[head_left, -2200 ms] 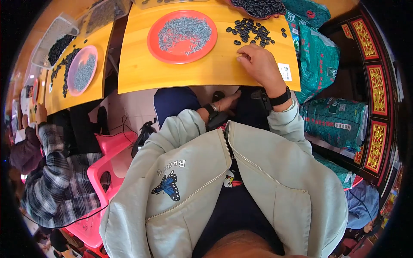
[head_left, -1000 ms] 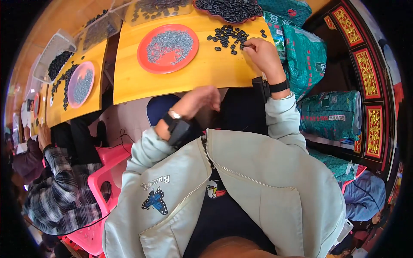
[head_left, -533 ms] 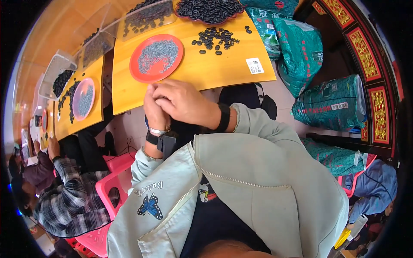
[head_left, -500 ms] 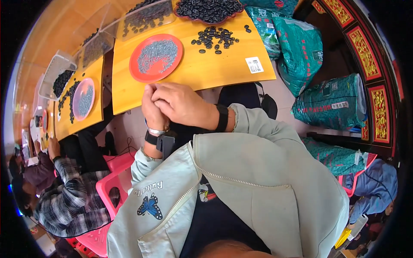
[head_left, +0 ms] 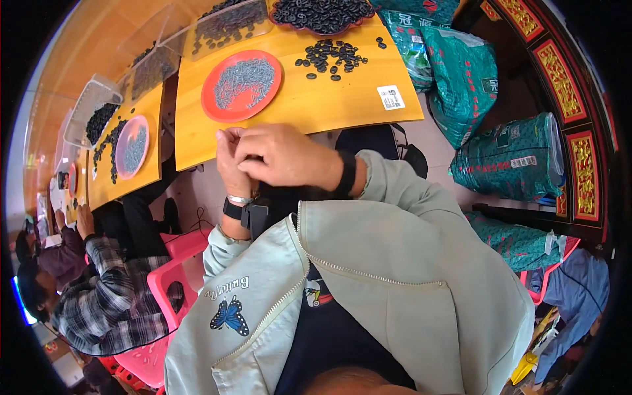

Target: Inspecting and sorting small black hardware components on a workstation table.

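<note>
My left hand (head_left: pixel 229 161) and my right hand (head_left: pixel 284 157) meet just below the near edge of the yellow table (head_left: pixel 309 105), fingertips pinched together. Whatever lies between the fingers is too small or too hidden to make out. Both wrists carry dark bands. On the table straight ahead stands a red plate (head_left: pixel 241 85) with a heap of small grey pieces. To its right lies a loose pile of black seeds (head_left: pixel 329 56). A dark tray (head_left: pixel 321 13) heaped with black seeds sits at the far edge.
Clear tubs (head_left: pixel 227 26) with dark seeds line the back left. Green sacks (head_left: pixel 503 158) stand on the floor at the right. A person in a plaid shirt (head_left: pixel 108 303) sits on a pink chair at a second yellow table (head_left: pixel 151 171) with another plate (head_left: pixel 131 146).
My right hand left the seed pile and came back to the table's near edge. My left hand rose from my lap to meet it. The two now touch.
</note>
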`<state>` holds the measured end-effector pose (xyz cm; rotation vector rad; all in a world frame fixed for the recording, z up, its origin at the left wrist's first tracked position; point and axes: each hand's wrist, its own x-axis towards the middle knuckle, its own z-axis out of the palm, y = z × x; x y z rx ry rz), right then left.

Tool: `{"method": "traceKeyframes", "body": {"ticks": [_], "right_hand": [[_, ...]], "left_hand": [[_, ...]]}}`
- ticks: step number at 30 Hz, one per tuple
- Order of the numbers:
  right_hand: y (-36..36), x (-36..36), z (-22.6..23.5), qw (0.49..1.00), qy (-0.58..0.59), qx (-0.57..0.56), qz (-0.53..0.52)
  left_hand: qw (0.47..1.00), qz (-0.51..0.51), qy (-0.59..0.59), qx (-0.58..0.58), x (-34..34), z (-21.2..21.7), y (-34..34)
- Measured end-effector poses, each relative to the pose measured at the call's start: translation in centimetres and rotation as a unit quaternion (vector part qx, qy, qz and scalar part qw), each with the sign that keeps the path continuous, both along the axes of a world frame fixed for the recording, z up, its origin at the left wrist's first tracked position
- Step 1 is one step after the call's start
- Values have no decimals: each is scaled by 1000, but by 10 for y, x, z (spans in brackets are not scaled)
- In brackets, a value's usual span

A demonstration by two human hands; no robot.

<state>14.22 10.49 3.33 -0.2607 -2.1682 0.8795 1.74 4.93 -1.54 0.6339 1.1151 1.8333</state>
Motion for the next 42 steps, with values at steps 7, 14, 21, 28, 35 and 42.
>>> {"method": "traceKeyframes", "body": {"ticks": [7,14,21,28,35,42], "right_hand": [[131,79,-33,928,-215,121,-280],[143,89,-36,909,-283,55,-302],[151,74,-50,891,-304,120,-316],[150,73,-54,893,-278,158,-317],[158,87,-64,901,-241,159,-325],[133,75,-28,923,-71,-375,-51]], "left_hand": [[998,41,16,-33,-13,-9,-10],[998,15,45,-49,-20,-14,-16],[994,1,77,-71,-23,-15,-17],[992,-16,96,-75,-23,-18,-18],[991,-32,100,-84,-23,-19,-16],[989,-61,103,-86,-18,-17,-17]]}}
